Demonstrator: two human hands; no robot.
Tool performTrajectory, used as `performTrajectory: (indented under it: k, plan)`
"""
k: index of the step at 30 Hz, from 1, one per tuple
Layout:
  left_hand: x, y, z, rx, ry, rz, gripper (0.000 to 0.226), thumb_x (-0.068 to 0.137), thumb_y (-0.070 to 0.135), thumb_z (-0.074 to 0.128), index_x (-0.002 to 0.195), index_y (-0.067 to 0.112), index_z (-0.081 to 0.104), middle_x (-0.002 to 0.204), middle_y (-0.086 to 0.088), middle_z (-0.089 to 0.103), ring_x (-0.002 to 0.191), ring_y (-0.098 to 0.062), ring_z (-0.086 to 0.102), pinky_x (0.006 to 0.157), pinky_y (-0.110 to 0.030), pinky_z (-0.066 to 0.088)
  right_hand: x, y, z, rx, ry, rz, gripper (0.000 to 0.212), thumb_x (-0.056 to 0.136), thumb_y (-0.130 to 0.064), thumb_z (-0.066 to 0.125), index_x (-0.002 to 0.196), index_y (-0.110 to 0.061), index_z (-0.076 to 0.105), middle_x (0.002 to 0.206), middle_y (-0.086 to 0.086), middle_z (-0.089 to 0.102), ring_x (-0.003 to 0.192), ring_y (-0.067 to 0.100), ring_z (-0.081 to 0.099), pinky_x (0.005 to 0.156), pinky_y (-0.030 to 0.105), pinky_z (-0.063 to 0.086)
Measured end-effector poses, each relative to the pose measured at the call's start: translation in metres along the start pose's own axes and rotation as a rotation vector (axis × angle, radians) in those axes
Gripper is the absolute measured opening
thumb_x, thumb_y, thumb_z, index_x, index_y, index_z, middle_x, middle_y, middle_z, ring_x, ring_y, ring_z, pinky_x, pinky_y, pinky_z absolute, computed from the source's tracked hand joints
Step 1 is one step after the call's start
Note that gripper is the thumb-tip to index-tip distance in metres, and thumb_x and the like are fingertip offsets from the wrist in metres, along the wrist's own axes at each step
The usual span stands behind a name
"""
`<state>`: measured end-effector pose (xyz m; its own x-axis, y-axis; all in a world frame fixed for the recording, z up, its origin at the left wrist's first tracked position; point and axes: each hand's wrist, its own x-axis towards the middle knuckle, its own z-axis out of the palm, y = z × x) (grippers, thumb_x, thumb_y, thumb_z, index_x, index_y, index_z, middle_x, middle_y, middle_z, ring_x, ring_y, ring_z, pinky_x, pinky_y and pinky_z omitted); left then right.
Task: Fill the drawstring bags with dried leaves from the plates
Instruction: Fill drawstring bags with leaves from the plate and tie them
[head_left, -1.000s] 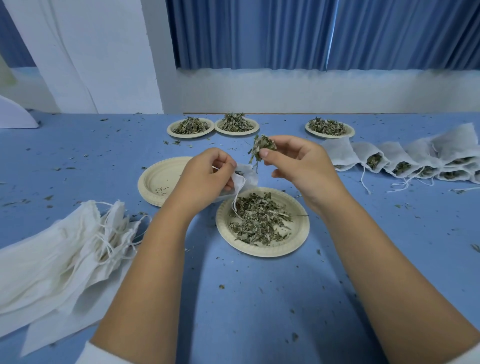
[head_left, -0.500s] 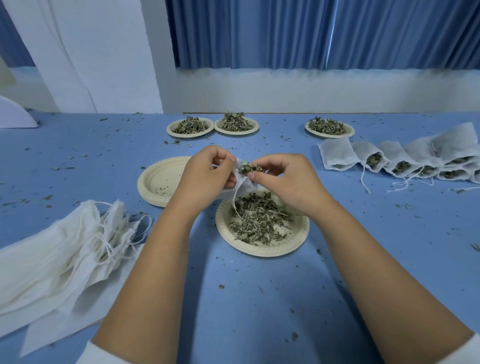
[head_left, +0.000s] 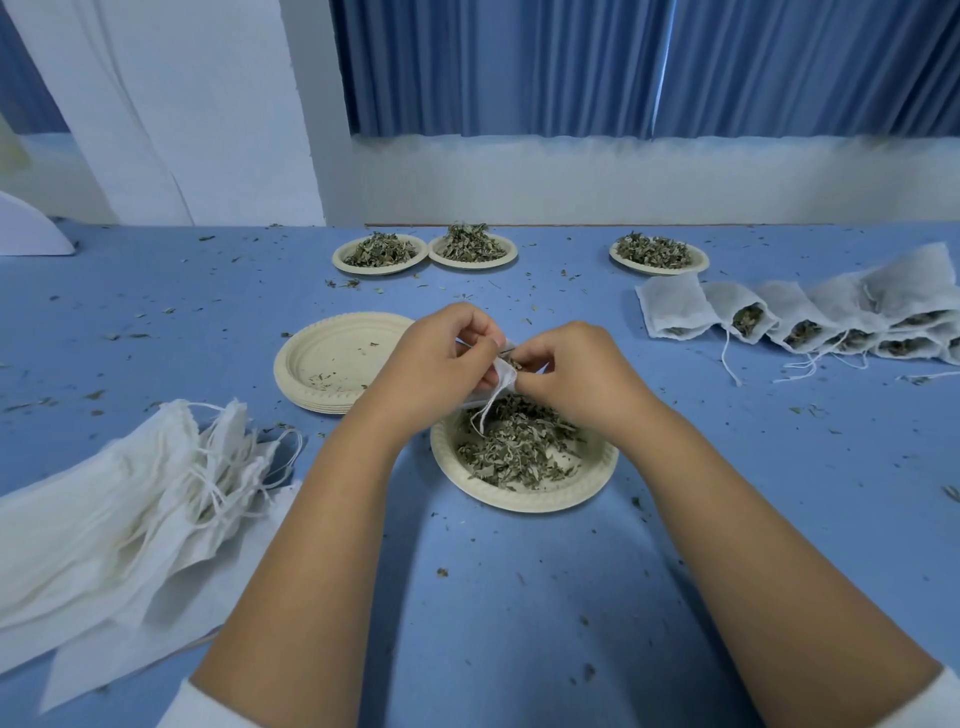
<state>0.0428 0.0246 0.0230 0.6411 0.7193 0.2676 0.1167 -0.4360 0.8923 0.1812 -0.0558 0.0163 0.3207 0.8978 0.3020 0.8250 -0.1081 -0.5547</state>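
White fabric, the drawstring bag (head_left: 502, 375) hangs between both hands just over the twelve o'clock rim of the plate (head_left: 519, 503) of dried leaves (head_left: 511, 449). The left hand (head_left: 434, 366) pinches the bag's mouth with curled fingers. The right hand (head_left: 576, 376) pinches its opposite edge, thumb against fingertips. At ten o'clock stand stacked empty plates (head_left: 332, 358), at two o'clock filled bags (head_left: 795, 306), and at eight o'clock empty bags (head_left: 130, 499).

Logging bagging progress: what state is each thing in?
left hand, pinches held bag
right hand, pinches the bag's mouth
held bag, mouth open over near plate
near plate, leaves remaining
stacked plates, nearly bare
far plates, heaped with leaves
bags at right, filled, mouths open
bag pile at left, empty
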Motion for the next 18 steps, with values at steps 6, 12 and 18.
performTrajectory:
  k: [6, 12, 18]
  plan:
    - [0.003, -0.003, -0.003, -0.006, 0.079, -0.027, 0.010, 0.097, 0.013, 0.058, 0.087, 0.015, 0.061, 0.076, -0.001, 0.065, 0.059, -0.008, 0.065, 0.064, -0.026, 0.060, -0.001, -0.001, -0.003, 0.289, 0.066, 0.103, 0.021, 0.073, -0.009, 0.077, 0.072, -0.024, 0.062, 0.064, -0.003, 0.070, 0.041, 0.000, 0.056, 0.045, 0.014, 0.042]
    - [0.003, -0.002, -0.002, 0.006, 0.079, 0.008, 0.015, 0.097, 0.013, 0.057, 0.085, 0.020, 0.061, 0.075, 0.005, 0.064, 0.055, -0.001, 0.063, 0.055, -0.016, 0.051, -0.001, -0.005, 0.003, 0.223, 0.172, 0.008, 0.011, 0.078, -0.012, 0.075, 0.078, -0.023, 0.076, 0.072, -0.015, 0.064, 0.057, -0.009, 0.051, 0.058, 0.013, 0.037]
    - [0.003, -0.002, -0.006, -0.015, 0.120, 0.008, 0.013, 0.097, 0.014, 0.058, 0.086, 0.018, 0.061, 0.071, 0.002, 0.064, 0.054, -0.004, 0.061, 0.057, -0.019, 0.053, -0.004, -0.012, 0.003, 0.511, 0.117, 0.049, 0.019, 0.081, -0.007, 0.075, 0.091, -0.023, 0.072, 0.070, -0.010, 0.072, 0.051, 0.004, 0.064, 0.054, 0.015, 0.051]
